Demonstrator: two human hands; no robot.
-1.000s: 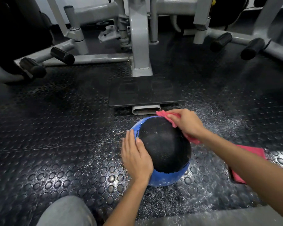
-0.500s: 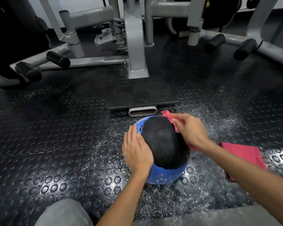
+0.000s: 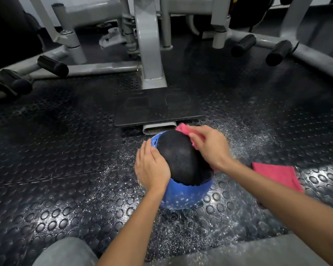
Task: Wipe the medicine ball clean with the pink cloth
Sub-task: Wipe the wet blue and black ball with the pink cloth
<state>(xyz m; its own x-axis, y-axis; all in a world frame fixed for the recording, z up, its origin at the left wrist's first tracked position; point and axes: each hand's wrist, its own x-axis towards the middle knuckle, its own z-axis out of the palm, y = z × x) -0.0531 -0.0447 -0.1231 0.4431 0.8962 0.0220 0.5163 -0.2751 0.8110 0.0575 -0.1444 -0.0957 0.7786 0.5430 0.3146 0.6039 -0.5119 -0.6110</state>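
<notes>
A black and blue medicine ball (image 3: pixel 183 162) rests on the studded rubber floor in front of me. My left hand (image 3: pixel 151 167) lies flat against the ball's left side, fingers together, steadying it. My right hand (image 3: pixel 211 145) presses a pink cloth (image 3: pixel 183 128) onto the ball's upper right; most of the cloth is hidden under the palm, with a corner sticking out past the fingers and an edge showing below the wrist.
A second pink cloth (image 3: pixel 277 174) lies flat on the floor to the right, partly under my right forearm. A black footplate (image 3: pixel 158 108) and grey machine frame (image 3: pixel 150 54) stand just behind the ball. Black roller pads (image 3: pixel 52 66) jut out left and right. My knee (image 3: pixel 65 254) is at the bottom.
My right hand with the cloth has slid slightly down and right over the ball's upper side. The left hand stays on the ball. The camera view shifted a little.
</notes>
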